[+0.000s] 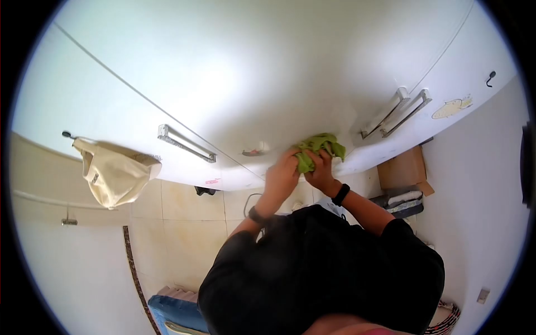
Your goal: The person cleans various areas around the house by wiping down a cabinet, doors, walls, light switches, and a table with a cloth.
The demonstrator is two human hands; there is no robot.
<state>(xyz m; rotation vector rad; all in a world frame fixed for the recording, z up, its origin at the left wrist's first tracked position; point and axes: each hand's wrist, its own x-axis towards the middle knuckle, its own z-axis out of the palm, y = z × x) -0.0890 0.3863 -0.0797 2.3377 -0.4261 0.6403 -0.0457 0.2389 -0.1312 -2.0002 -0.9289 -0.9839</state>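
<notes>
A crumpled green cloth (329, 146) is bunched up in front of the white cabinet doors (268, 72). My left hand (286, 166) grips its left side, fingers closed into the folds. On the cloth's lower edge, my right hand (321, 173) is closed around the fabric too. Whether the cloth touches the door surface I cannot tell. Left of my hands, a small mark or sticker (255, 151) shows on the door.
A cream cap (117, 173) hangs from a hook at the left. Metal handles (187, 146) (407, 114) stick out from the doors. A cardboard box (403, 167) and a dark bin of items (403, 204) stand on the floor at right. Blue furniture (176, 312) is behind me.
</notes>
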